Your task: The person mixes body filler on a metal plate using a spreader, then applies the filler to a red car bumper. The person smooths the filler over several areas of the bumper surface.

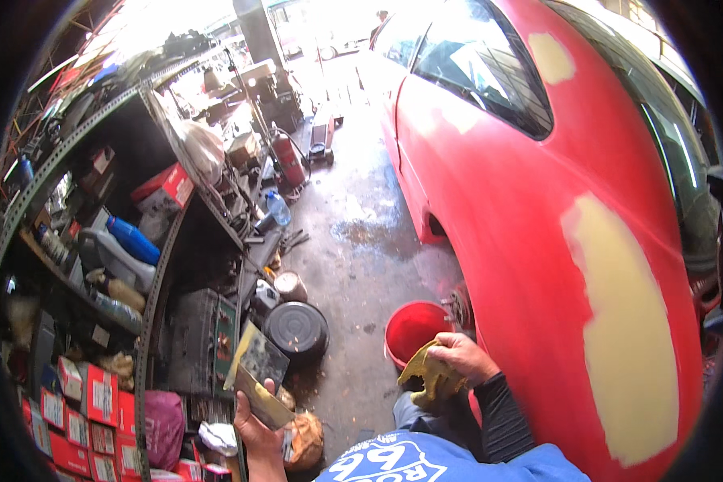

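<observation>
My left hand is closed on a flat mixing board, dark and smeared, with a yellowish edge. A grey-tan flat piece lies against it in the same grip; whether it is a separate spreader I cannot tell. My right hand pinches a ragged mustard-yellow cloth that hangs down with a torn edge. Just beyond the cloth, a red bucket stands on the floor. To the right is a red car body, its rear flank carrying a large beige filler patch.
Metal shelving with bottles and red boxes lines the left. A black round lidded container stands beside it on the floor. Farther off are a fire extinguisher and a floor jack. A smaller filler patch marks the car's upper side.
</observation>
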